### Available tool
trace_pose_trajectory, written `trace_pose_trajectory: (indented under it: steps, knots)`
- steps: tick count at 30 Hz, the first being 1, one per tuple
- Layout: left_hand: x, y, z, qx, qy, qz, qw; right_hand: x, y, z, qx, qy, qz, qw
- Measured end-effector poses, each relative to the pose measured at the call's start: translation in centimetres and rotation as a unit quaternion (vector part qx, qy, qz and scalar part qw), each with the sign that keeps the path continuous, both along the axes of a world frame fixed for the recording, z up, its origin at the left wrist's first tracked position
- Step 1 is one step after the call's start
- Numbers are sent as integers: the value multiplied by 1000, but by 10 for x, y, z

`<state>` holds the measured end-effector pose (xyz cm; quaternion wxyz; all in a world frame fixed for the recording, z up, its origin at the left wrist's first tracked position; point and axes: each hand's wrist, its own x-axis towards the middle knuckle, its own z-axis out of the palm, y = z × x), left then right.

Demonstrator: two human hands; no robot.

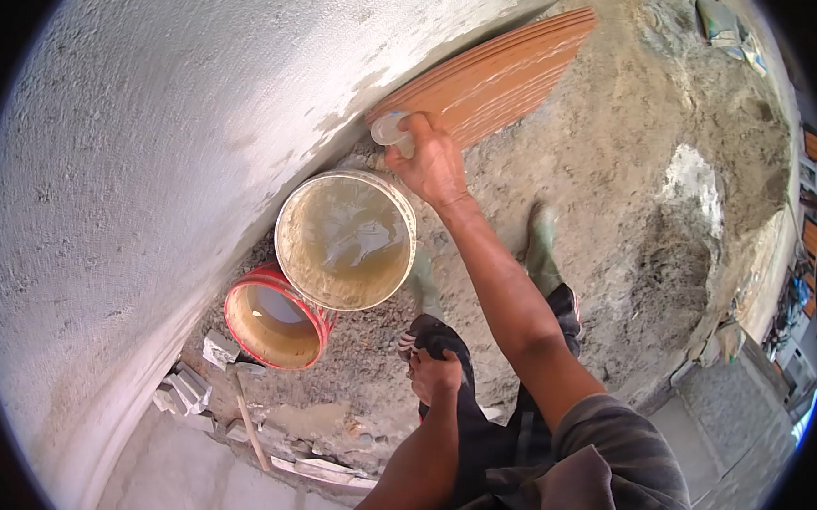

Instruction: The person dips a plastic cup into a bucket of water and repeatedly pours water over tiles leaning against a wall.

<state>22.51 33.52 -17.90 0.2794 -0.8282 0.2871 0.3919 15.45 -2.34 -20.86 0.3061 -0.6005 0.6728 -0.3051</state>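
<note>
My right hand [431, 160] is closed on a translucent plastic cup [393, 129], held beside the near end of a stack of orange-brown ridged tiles [498, 81]. Below the cup stands a large round bucket [286, 250] of cloudy, yellowish water [359, 235]. A smaller red-rimmed bucket [233, 316] with some pale liquid inside touches its lower left side. My left hand [435, 376] rests on my dark trouser knee, fingers lying over the cloth and partly hidden.
A rough plastered wall [159, 126] rises along the left. Broken pale blocks [184, 391] and a wooden-handled tool [251, 421] lie below the buckets. My boots [543, 247] stand on uneven dirt ground [613, 173]. A crumpled bag [724, 27] lies at upper right.
</note>
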Motion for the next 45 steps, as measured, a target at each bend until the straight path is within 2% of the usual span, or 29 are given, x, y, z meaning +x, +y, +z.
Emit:
trace_pose_trajectory:
  steps: [16, 19, 22, 31, 34, 37, 45]
  knots:
    - [-5, -1, -2, -7, -9, -23, 1000, -81, -38, -3, -24, 14, -83, 996]
    - [-6, 3, -7, -7, -10, -32, 999, -99, -47, -5, -62, 43, -81, 994]
    - [-7, -5, -3, 1, -4, -34, 999, -117, -58, -5, -24, 5, -98, 995]
    - [-8, -7, -7, 0, -14, -46, 999, -162, -86, 16, 31, 44, -148, 988]
    - [-10, -10, -6, 5, -15, -50, 999, -176, -92, 33, 79, -9, -185, 980]
    - [-12, -15, -3, 4, -20, -57, 998, -200, -101, 18, 41, 26, -187, 981]
    - [-13, -20, -1, 11, -17, -55, 998, -267, -135, -5, 32, 42, -193, 980]
